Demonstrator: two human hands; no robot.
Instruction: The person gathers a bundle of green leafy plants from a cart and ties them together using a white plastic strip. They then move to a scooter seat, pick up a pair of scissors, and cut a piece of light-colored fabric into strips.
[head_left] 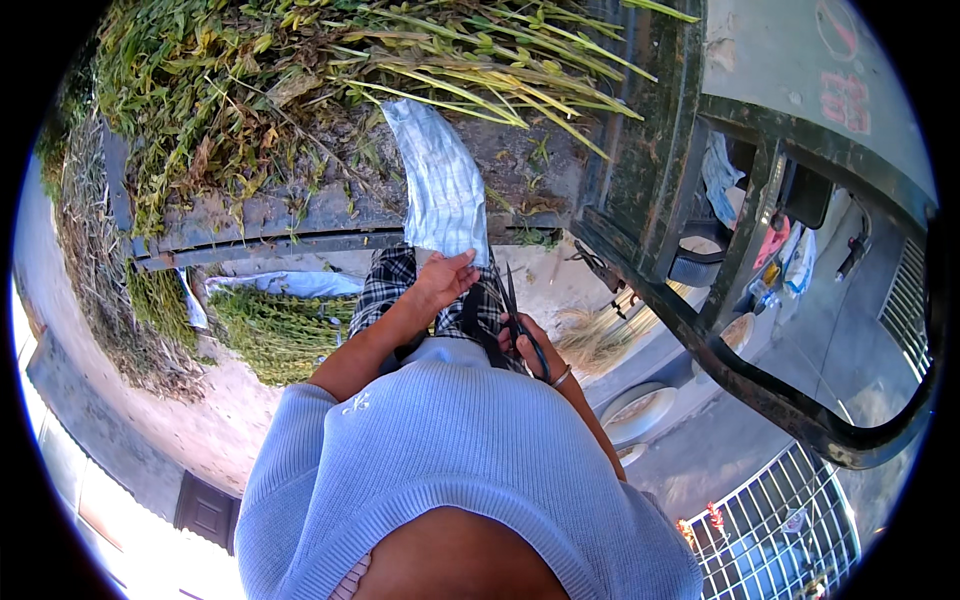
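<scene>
A person in a pale blue knitted sweater (440, 440) stood against the bed of a dark green cart (640, 150), both forearms raised toward it. The left hand (442, 278) was closed on the near edge of a white woven sack (440, 180), fingers curled over the cloth and thumb pressed against it. The sack lay lengthwise on the cart bed, its far end reaching toward a heap of cut green and yellowing stalks (380, 60) that filled the far part of the load.

The right hand (525, 345) was closed round the handles of a pair of black scissors (515, 320), blades pointing up toward the sack, just right of the left hand; whether the blades were apart or together could not be told. A thin bangle (562, 376) circled the right wrist. Below the hands showed a black-and-white checked cloth (395, 275).

On the ground to the left lay a bundle of green plants (275, 330). A round pale basin (640, 410) sat to the right, near a metal grille (780, 520).
</scene>
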